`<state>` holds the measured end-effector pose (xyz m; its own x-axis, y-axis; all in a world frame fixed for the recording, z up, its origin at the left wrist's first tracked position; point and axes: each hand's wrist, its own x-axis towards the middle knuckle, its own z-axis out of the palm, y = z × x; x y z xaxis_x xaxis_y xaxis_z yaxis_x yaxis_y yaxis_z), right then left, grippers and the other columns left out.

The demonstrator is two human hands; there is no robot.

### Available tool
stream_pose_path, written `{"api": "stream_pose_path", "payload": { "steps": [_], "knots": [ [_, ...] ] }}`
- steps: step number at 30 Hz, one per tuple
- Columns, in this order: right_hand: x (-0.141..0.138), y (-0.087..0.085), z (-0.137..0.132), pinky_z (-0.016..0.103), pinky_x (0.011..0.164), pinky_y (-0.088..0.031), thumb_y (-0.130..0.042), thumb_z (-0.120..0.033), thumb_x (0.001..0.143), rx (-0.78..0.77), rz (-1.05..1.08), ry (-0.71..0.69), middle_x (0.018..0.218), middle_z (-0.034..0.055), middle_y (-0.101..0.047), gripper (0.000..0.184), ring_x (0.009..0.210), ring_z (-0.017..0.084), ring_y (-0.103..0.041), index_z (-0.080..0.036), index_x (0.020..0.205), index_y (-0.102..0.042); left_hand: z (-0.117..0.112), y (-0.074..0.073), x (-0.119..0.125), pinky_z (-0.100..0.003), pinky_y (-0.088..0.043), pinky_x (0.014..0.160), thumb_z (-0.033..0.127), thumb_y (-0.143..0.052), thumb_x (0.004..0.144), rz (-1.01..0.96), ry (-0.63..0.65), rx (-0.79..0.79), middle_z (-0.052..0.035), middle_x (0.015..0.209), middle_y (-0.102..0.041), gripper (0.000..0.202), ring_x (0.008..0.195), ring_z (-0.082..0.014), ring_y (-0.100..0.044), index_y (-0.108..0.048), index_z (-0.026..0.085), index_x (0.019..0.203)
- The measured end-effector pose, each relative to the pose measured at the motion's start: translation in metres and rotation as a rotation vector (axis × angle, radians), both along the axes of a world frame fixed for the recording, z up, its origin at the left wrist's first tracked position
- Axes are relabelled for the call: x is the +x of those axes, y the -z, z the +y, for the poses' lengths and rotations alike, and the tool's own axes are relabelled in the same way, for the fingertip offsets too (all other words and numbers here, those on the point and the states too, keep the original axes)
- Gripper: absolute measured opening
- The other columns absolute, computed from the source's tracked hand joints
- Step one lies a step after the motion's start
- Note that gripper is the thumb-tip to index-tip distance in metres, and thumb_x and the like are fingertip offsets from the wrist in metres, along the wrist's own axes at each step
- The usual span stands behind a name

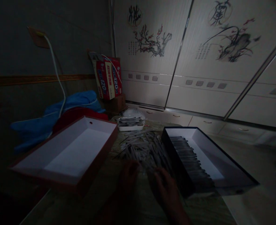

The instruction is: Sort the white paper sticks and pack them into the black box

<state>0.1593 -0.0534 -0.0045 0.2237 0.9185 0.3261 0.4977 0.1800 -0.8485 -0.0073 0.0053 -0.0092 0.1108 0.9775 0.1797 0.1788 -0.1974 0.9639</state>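
Works in dim light at a greenish, marble-patterned worktop [203, 214], with both bare hands low at the near middle. Has the left hand [129, 173] at the near edge of a loose, criss-crossed heap of slender grey sticks [142, 148], fingers bent inward. Has the right hand [165, 182] just beside it, fingers likewise curled, close over the nearest sticks. Cannot tell the exact grip of either hand through blur and shadow: pinching a stick or merely touching one. Holds both hands close together, probably to let both sets of fingers handle the same small piece. Has, close on the right, a shallow, dark-sided, white-lined rectangular box [222, 162], seemingly within short reach of the right hand. Shows inside, along the left part, a row of slender dark-grey sticks [191, 159], laid side by side, presumably to pack neatly. Has, on the left, a shallow reddish-brown, white-lined box [100, 156], angled away, likely leaving the middle for the heap. Shows, beyond the heap, a small white tray [130, 128] bearing more sticks, perhaps to contain that batch, and, farther left, crumpled bright-blue cloth [78, 100] near a red printed carton [108, 78].
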Motion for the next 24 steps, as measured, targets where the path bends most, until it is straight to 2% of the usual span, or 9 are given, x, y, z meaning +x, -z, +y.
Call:
{"api": "stream_pose_path", "payload": {
  "steps": [4,8,11,16,19,24],
  "knots": [
    [-0.003,-0.003,-0.002,0.020,0.066,-0.049,-0.050,-0.035,0.083,0.026,-0.022,-0.086,0.082,0.0038,-0.069,0.024,0.074,0.018,-0.064,-0.019,0.090,-0.066,0.007,-0.009,-0.011,-0.032,-0.044,0.081,0.027,-0.064,0.067,-0.203,0.012,-0.181,-0.0034,0.084,-0.066,0.019,0.085,-0.0205,-0.059,-0.062,0.017,0.083],
    [-0.003,-0.003,-0.003,0.019,0.057,-0.047,-0.049,-0.038,0.084,-0.051,-0.019,-0.122,0.074,0.0030,-0.068,0.026,0.064,0.016,-0.062,-0.018,0.089,-0.065,0.009,-0.013,-0.016,-0.029,-0.044,0.074,0.027,-0.067,0.063,-0.261,-0.011,-0.260,-0.0013,0.076,-0.065,0.019,0.077,-0.0181,-0.058,-0.063,0.016,0.078],
    [-0.002,-0.002,-0.002,0.019,0.057,-0.047,-0.048,-0.038,0.084,-0.069,0.015,-0.151,0.079,0.0040,-0.068,0.028,0.068,0.017,-0.062,-0.017,0.091,-0.065,0.010,-0.010,-0.016,-0.027,-0.044,0.067,0.027,-0.068,0.061,-0.296,-0.011,-0.297,-0.0004,0.073,-0.064,0.020,0.071,-0.0163,-0.057,-0.064,0.016,0.078],
    [-0.002,-0.004,-0.002,0.020,0.063,-0.048,-0.050,-0.037,0.083,-0.050,-0.017,-0.124,0.080,0.0037,-0.069,0.026,0.073,0.018,-0.063,-0.018,0.090,-0.066,0.009,-0.007,-0.017,-0.023,-0.041,0.058,0.027,-0.069,0.060,-0.364,-0.002,-0.332,0.0016,0.068,-0.062,0.025,0.060,-0.0121,-0.053,-0.066,0.015,0.082],
    [-0.003,-0.005,-0.003,0.019,0.056,-0.047,-0.050,-0.037,0.083,-0.048,-0.030,-0.129,0.072,0.0024,-0.067,0.025,0.064,0.016,-0.063,-0.018,0.085,-0.066,0.007,-0.010,-0.017,-0.024,-0.043,0.061,0.027,-0.069,0.060,-0.363,-0.002,-0.322,0.0003,0.070,-0.063,0.025,0.064,-0.0135,-0.055,-0.066,0.016,0.083],
    [-0.004,-0.006,-0.003,0.018,0.053,-0.047,-0.051,-0.038,0.082,-0.017,-0.014,-0.106,0.071,0.0030,-0.067,0.027,0.061,0.015,-0.062,-0.016,0.084,-0.067,0.007,-0.011,-0.016,-0.026,-0.047,0.065,0.034,-0.065,0.067,-0.373,0.041,-0.254,-0.0037,0.081,-0.067,0.024,0.073,-0.0170,-0.061,-0.065,0.016,0.082]
  ]
}}
